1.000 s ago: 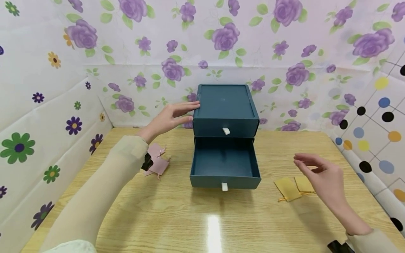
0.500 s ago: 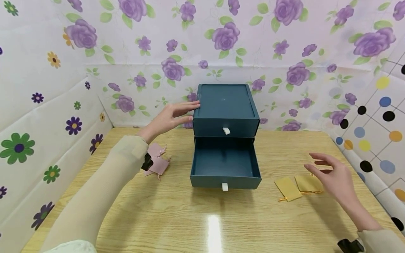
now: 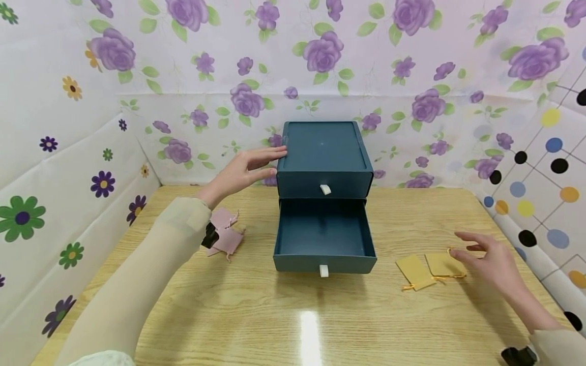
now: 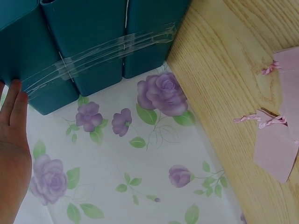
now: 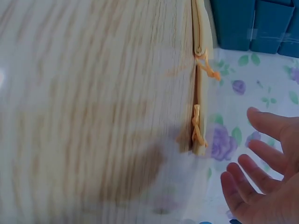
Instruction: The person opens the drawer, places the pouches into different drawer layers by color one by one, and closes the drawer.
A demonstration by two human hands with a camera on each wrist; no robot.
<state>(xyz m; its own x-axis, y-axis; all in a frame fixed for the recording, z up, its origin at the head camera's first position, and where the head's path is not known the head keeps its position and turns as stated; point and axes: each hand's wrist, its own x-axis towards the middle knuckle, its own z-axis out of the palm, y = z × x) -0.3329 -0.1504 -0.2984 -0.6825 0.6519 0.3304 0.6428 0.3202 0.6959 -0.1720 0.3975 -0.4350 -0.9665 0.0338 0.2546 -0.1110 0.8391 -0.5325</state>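
Note:
A dark teal drawer cabinet [image 3: 322, 145] stands at the middle back of the table, its lower drawer [image 3: 325, 264] pulled out with nothing visible inside. My left hand [image 3: 238, 170] rests with straight fingers on the cabinet's upper left edge. Two yellow drawstring pouches [image 3: 414, 272] lie side by side on the right; the farther-right pouch [image 3: 444, 264] is just left of my right hand [image 3: 492, 262]. That hand hovers with thumb and fingers apart, holding nothing; the right wrist view shows its fingers [image 5: 254, 172] loosely bent, clear of the pouches.
Several pink drawstring pouches [image 3: 227, 241] overlap on the left, partly behind the left wrist. White pull tabs [image 3: 324, 271] hang on the drawer fronts. Clear tape [image 4: 98, 56] runs along the cabinet's side. Printed cloth walls [image 3: 197, 127] border the wooden table [image 3: 256, 315].
My right hand has moved right and slightly lower toward the farther-right yellow pouch, and its thumb and fingers have spread apart. My left hand stays on the cabinet.

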